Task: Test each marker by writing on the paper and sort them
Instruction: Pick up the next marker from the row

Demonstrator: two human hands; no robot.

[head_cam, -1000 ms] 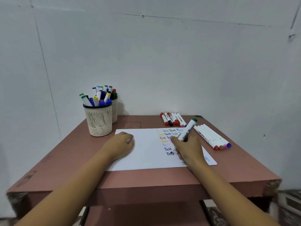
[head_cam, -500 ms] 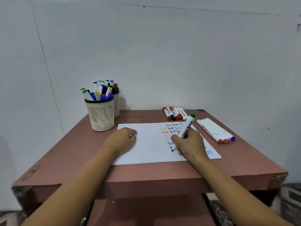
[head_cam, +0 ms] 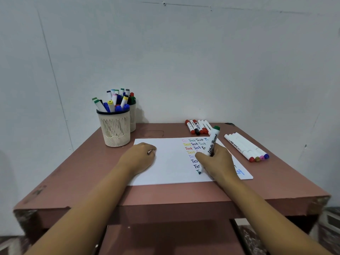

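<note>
A white sheet of paper [head_cam: 171,162] lies on the pink table [head_cam: 92,173], with rows of the word "Test" in many colours on its right half. My right hand [head_cam: 218,163] grips a white whiteboard marker with a green end [head_cam: 213,139], tip down on the paper at the lowest row. My left hand [head_cam: 138,158] rests as a loose fist on the paper's left part, holding a small thing that I cannot make out.
A cream mesh cup [head_cam: 115,127] full of markers stands at the back left, a second cup [head_cam: 132,116] behind it. One group of markers [head_cam: 197,127] lies at the back right. Another row of markers [head_cam: 245,147] lies right of the paper.
The marker tip has moved down to a new lowest row where a green stroke appears. The camera view has tilted slightly. My left hand stays on the paper.
</note>
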